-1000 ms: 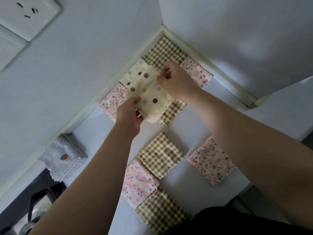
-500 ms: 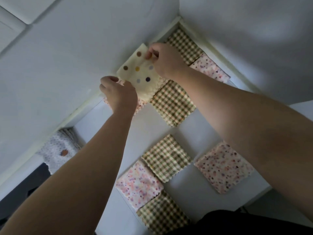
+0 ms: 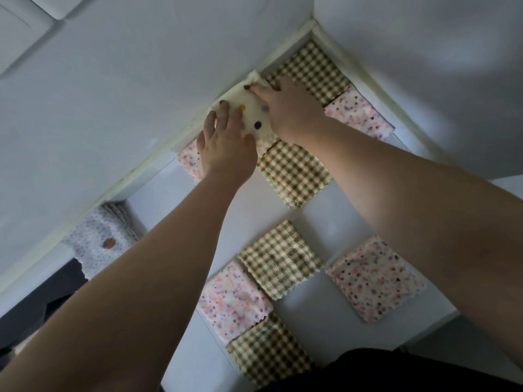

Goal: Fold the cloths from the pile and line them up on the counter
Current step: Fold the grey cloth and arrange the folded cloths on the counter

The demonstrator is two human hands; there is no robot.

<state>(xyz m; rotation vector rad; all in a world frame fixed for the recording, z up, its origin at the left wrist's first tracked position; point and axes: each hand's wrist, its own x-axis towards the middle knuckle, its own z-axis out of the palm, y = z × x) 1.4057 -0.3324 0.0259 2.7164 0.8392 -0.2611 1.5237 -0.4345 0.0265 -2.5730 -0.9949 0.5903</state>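
Both hands lie flat on the cream dotted cloth (image 3: 252,114) by the wall; left hand (image 3: 226,148) fingers spread straight; right hand (image 3: 288,108) fingers press its far edge.

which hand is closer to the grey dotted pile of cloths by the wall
Left. The left hand lies flat on the cream polka-dot cloth, on its side facing the grey dotted pile of cloths; the right hand presses that cloth's far side, nearer the wall corner.
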